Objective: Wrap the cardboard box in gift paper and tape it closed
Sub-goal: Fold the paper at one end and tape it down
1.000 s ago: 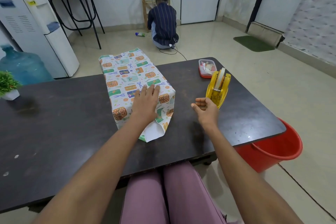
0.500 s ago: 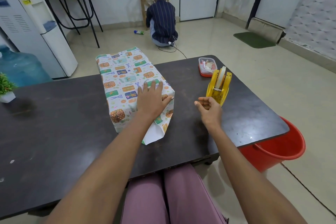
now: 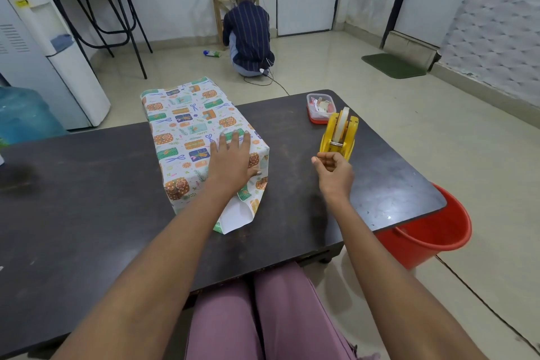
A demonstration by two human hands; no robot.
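Dark table (image 3: 87, 184): left hand (image 3: 230, 164), fingers flat, presses the wrapped box (image 3: 187, 137); right hand (image 3: 334, 175), fingertips pinched, hovers beside the yellow tape dispenser (image 3: 339, 133) near the right edge.

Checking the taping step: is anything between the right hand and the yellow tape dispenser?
Nothing visible. The right hand sits just in front of the yellow tape dispenser, only bare dark tabletop between them.
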